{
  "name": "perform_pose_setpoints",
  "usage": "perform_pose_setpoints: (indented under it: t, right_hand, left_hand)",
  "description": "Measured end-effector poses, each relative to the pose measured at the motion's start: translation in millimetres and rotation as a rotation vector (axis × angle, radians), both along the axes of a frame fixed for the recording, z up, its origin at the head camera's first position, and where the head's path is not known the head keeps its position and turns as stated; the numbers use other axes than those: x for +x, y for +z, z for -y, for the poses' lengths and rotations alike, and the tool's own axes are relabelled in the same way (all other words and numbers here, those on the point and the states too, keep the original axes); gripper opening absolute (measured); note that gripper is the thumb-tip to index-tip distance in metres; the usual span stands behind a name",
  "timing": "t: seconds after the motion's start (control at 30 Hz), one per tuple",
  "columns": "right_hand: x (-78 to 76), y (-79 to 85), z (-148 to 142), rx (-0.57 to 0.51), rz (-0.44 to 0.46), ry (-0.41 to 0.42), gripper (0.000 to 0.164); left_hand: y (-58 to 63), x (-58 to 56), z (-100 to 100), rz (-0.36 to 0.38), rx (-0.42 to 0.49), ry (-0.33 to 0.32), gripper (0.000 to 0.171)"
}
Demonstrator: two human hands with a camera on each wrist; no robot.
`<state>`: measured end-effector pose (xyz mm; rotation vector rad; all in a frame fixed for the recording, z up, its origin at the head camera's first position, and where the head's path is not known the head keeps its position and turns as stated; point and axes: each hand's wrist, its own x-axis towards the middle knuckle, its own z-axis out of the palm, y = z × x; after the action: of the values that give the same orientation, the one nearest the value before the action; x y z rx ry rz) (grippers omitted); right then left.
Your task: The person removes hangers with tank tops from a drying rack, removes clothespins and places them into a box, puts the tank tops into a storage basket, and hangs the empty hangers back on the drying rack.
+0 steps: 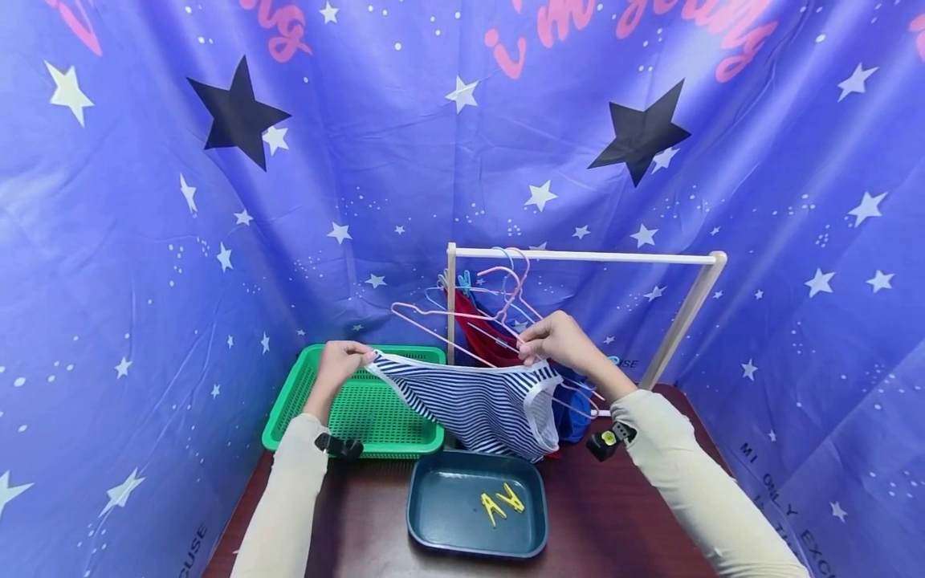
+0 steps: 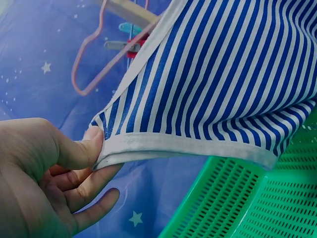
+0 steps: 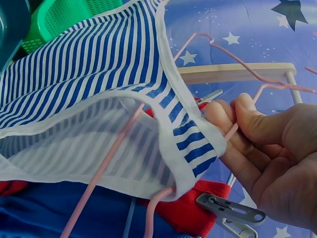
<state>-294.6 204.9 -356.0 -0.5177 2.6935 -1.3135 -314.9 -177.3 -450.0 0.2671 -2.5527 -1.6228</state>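
Blue-and-white striped briefs (image 1: 470,397) with white trim are stretched between the two hands above the table. My left hand (image 1: 341,365) pinches one side corner of them between thumb and fingers, as the left wrist view shows close up. In my right hand (image 1: 560,341), thumb and forefinger pinch a pink hanger (image 3: 232,131) right beside the other corner. Part of the hanger passes inside the briefs (image 3: 89,74), and pink rods come out through the white-edged leg opening. Its hook (image 1: 509,277) points up and leftward, near the rack's bar.
A wooden rack (image 1: 578,256) stands behind, with red (image 1: 484,329) and blue (image 1: 571,409) cloth hung on hangers with clips. At the left sits a green basket (image 1: 289,401). In front, a dark tray (image 1: 444,514) holds yellow clothespins (image 1: 493,509). A starry curtain (image 1: 405,160) surrounds the table (image 1: 614,514).
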Motion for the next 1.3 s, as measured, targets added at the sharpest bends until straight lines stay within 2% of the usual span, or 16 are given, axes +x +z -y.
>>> perform_pose_setpoints:
  t: [0.13,0.27,0.4,0.53,0.67,0.87,1.07,1.3]
  right_hand:
    - [-2.8,-0.9,3,0.036,-0.013,0.013,0.014]
    - [-4.4,1.8,10,0.071,-0.012,0.036,0.012]
    - [-6.2,6.3,19,0.1,0.002,0.048,0.013]
    - [-9.0,10.0,28,0.13,0.016,0.054,0.012]
    - [-12.2,12.9,37,0.138,0.04,0.056,0.011]
    - [-18.1,16.1,51,0.123,0.076,0.067,0.013]
    - [-23.3,14.0,62,0.121,0.085,0.085,0.01]
    - [-25.8,11.3,73,0.083,0.122,0.069,0.012]
  left_hand:
    - [3.1,4.5,-5,-0.029,0.02,-0.046,0.018]
    - [8.4,10.1,-13,-0.082,0.037,-0.124,0.018]
    - [12.2,15.9,-22,-0.138,0.015,-0.19,0.018]
    - [14.6,22.4,-34,-0.176,-0.016,-0.225,0.017]
    - [15.6,28.5,-50,-0.205,-0.03,-0.258,0.015]
    - [14.8,35.1,-78,-0.233,0.001,-0.324,0.012]
    - [12.1,36.6,-107,-0.282,0.039,-0.447,0.011]
    - [5.2,38.0,-137,-0.326,0.022,-0.516,0.011]
